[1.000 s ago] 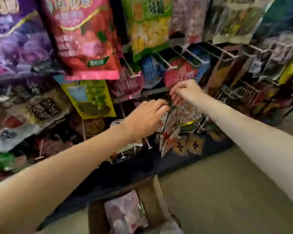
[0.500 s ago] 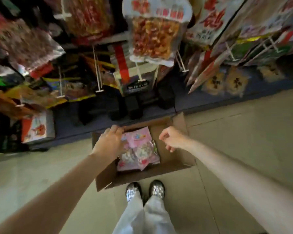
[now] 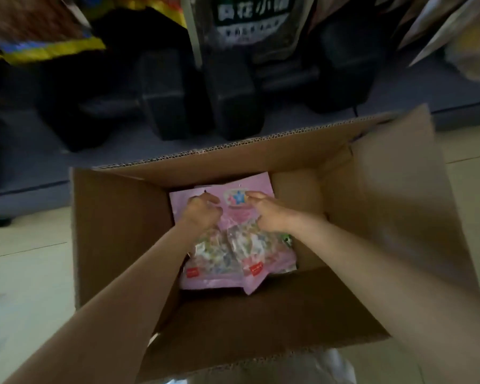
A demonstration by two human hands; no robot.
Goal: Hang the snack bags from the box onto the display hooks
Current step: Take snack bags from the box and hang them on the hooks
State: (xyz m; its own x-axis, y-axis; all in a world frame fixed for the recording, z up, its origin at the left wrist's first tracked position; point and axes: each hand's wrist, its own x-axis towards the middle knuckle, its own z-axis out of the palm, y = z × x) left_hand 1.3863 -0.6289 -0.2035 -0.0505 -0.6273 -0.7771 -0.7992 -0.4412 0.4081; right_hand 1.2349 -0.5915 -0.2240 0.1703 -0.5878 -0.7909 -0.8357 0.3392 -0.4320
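An open cardboard box (image 3: 117, 231) stands on the floor below me. Inside lie pink snack bags with colourful sweets printed on them, one to the left (image 3: 205, 261) and one to the right (image 3: 263, 261), overlapping. Both my arms reach down into the box. My left hand (image 3: 203, 212) curls its fingers on the top edge of the left pink bag. My right hand (image 3: 269, 213) pinches the top of the right pink bag beside its star logo. The display hooks are out of view.
Black dumbbells (image 3: 164, 92) sit on the low grey shelf base behind the box. The lower ends of hanging snack bags (image 3: 250, 18) show along the top edge. The box's right flap (image 3: 394, 189) stands up. Beige floor tiles (image 3: 25, 273) lie on both sides.
My hands left the display hooks and came down into the box. The view dropped from the rack to the box, and both hands now grip the pink bags.
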